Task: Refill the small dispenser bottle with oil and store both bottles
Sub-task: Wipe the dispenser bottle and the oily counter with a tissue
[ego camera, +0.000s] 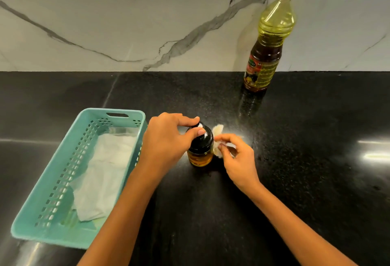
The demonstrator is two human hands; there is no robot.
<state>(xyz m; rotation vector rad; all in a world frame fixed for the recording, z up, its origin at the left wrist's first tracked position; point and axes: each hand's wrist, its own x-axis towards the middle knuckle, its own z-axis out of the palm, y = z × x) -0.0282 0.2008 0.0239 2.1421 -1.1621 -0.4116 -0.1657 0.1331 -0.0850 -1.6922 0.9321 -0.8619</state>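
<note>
Both hands work mid-frame: left hand (166,139) fingers grip the small bottle (200,145) cap, right hand (236,156) fingers pinch a tissue (218,139)

head-worn view, looking down; close over countertop (295,160)

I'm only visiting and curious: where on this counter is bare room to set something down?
Bare black counter lies right of the right hand, nearer than the tall oil bottle, and behind the teal basket up to the marble wall. Crowded: the centre, where left hand, small dispenser bottle and tissue cluster beside the basket.
</note>
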